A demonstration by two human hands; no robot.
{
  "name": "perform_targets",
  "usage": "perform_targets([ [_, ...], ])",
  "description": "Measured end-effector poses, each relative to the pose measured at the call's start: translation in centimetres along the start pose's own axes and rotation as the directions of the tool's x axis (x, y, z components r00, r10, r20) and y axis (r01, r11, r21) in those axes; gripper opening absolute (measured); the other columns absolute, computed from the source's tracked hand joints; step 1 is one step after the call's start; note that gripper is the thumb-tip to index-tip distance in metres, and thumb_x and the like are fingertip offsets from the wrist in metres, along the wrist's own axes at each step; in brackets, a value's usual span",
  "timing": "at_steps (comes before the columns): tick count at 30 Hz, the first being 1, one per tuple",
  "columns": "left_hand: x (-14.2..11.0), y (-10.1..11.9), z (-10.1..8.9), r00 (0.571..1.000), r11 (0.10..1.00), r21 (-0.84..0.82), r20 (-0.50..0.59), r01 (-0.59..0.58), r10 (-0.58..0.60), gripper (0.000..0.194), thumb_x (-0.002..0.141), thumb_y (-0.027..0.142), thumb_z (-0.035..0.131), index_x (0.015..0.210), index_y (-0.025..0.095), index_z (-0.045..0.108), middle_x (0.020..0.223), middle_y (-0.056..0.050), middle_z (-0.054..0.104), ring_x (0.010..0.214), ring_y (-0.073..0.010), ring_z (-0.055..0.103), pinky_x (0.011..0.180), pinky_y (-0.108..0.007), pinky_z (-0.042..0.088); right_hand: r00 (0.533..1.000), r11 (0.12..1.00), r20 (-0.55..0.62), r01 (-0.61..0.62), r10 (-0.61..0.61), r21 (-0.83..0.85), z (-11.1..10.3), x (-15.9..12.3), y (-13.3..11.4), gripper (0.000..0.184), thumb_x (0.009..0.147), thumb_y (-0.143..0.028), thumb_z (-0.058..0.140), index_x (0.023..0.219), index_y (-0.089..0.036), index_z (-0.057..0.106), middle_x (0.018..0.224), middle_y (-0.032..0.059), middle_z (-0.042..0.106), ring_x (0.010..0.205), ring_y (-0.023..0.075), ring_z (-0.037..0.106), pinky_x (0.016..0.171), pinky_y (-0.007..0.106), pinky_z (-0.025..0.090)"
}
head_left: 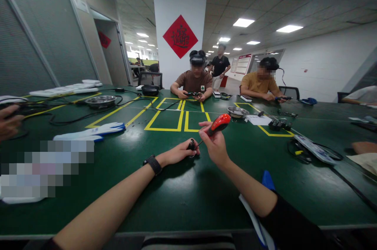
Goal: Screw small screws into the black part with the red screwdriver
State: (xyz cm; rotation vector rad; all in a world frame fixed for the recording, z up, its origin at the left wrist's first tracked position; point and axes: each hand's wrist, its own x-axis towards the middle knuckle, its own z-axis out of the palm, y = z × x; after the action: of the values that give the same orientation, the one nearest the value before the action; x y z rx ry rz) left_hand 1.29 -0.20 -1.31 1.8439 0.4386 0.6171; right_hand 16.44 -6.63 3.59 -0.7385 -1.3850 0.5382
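Note:
Low over the green table, my left hand point(184, 152) is closed around a small black cylindrical part point(192, 145), its narrow end pointing up. My right hand point(216, 146) grips a screwdriver point(219, 123) with a red and black handle. The screwdriver is tilted, and its thin shaft slants down to the left toward the black part. Whether the tip touches the part cannot be made out, and my left fingers hide the part's lower end.
Blue-white gloves point(94, 131) lie to the left; another glove point(256, 218) is by my right forearm. Metal bowls point(101, 101) point(238, 112), a power strip point(315, 148) and black parts point(279, 124) sit farther off. Cables point(73, 118) cross the left side. Co-workers sit opposite; another person's hand point(8, 120) shows at left.

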Motion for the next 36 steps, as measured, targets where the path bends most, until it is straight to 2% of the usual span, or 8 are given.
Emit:
perform_targets([
  [4,-0.1,0.2,0.1,1.000,1.000,-0.009,-0.003,-0.002,0.002,0.016,0.080,0.020,0.054,0.095,0.015,0.049,0.092,-0.004,0.059,0.083,-0.0154,0.052,0.078,-0.030,0.039,0.989,0.940,0.105,-0.132,0.103,0.315,0.2,0.2,0.3,0.011,0.081,-0.024,0.056,0.091,-0.023,0.051,0.071,-0.0042,0.053,0.059,0.0101,0.053,0.064,0.026,0.047],
  [8,-0.1,0.7,0.2,1.000,1.000,0.002,-0.008,0.015,-0.015,0.014,0.081,0.020,0.053,0.093,0.014,0.051,0.092,-0.005,0.059,0.084,-0.0156,0.052,0.080,-0.031,0.039,0.982,0.885,0.118,-0.187,0.151,0.427,0.2,0.1,0.2,0.027,0.082,-0.022,0.050,0.110,-0.025,0.049,0.085,-0.0014,0.055,0.069,0.0106,0.056,0.068,0.027,0.048],
  [12,-0.1,0.6,0.1,1.000,1.000,0.008,-0.006,0.004,-0.004,0.014,0.081,0.020,0.054,0.093,0.014,0.051,0.091,-0.005,0.059,0.083,-0.0155,0.053,0.079,-0.031,0.040,0.984,0.936,0.132,-0.159,0.123,0.314,0.2,0.3,-0.3,0.028,0.082,-0.023,0.054,0.110,-0.022,0.050,0.107,0.0052,0.059,0.084,0.0144,0.060,0.077,0.031,0.048],
  [18,0.1,-0.2,-0.1,1.000,1.000,-0.007,0.018,0.009,-0.009,0.018,0.080,0.017,0.054,0.097,0.015,0.046,0.093,-0.004,0.059,0.086,-0.0149,0.054,0.082,-0.031,0.041,0.990,0.969,0.114,-0.108,0.083,0.224,0.1,0.3,-0.2,0.011,0.082,-0.024,0.058,0.077,-0.020,0.048,0.065,-0.0037,0.057,0.055,0.0103,0.055,0.058,0.025,0.046],
  [23,0.0,-0.3,-0.1,0.999,1.000,-0.012,0.044,-0.014,0.014,0.030,0.075,0.011,0.059,0.100,0.016,0.044,0.094,-0.004,0.059,0.089,-0.0152,0.055,0.087,-0.034,0.041,0.984,0.947,0.135,-0.150,0.115,0.285,0.1,0.1,0.3,0.004,0.084,-0.023,0.050,0.086,-0.022,0.047,0.067,-0.0051,0.051,0.055,0.0089,0.050,0.059,0.024,0.044],
  [28,0.1,-0.7,-0.2,0.999,1.000,0.002,0.041,-0.022,0.022,0.028,0.076,0.011,0.059,0.100,0.015,0.046,0.094,-0.005,0.058,0.089,-0.0156,0.055,0.088,-0.035,0.042,0.994,0.995,0.093,-0.042,0.050,-0.088,-0.3,0.0,0.0,0.013,0.084,-0.029,0.052,0.092,-0.020,0.055,0.083,0.0016,0.056,0.078,0.0146,0.056,0.074,0.028,0.046],
  [30,0.1,-0.9,-0.3,0.999,1.000,0.000,0.040,-0.025,0.025,0.028,0.076,0.012,0.059,0.101,0.015,0.046,0.094,-0.005,0.058,0.090,-0.0156,0.055,0.088,-0.036,0.042,0.994,0.981,0.103,-0.021,0.041,-0.191,-0.5,0.0,0.0,0.015,0.085,-0.032,0.051,0.091,-0.019,0.055,0.078,0.0012,0.058,0.068,0.0135,0.055,0.065,0.027,0.046],
  [36,0.1,-0.9,-0.3,0.999,1.000,-0.009,0.049,-0.019,0.020,0.031,0.076,0.015,0.060,0.104,0.015,0.046,0.095,-0.004,0.058,0.091,-0.0159,0.055,0.089,-0.035,0.041,0.992,0.991,0.077,-0.091,0.099,-0.098,-0.3,-0.3,0.4,0.018,0.088,-0.037,0.046,0.095,-0.020,0.049,0.069,-0.0025,0.057,0.044,0.0081,0.048,0.045,0.021,0.040],
])
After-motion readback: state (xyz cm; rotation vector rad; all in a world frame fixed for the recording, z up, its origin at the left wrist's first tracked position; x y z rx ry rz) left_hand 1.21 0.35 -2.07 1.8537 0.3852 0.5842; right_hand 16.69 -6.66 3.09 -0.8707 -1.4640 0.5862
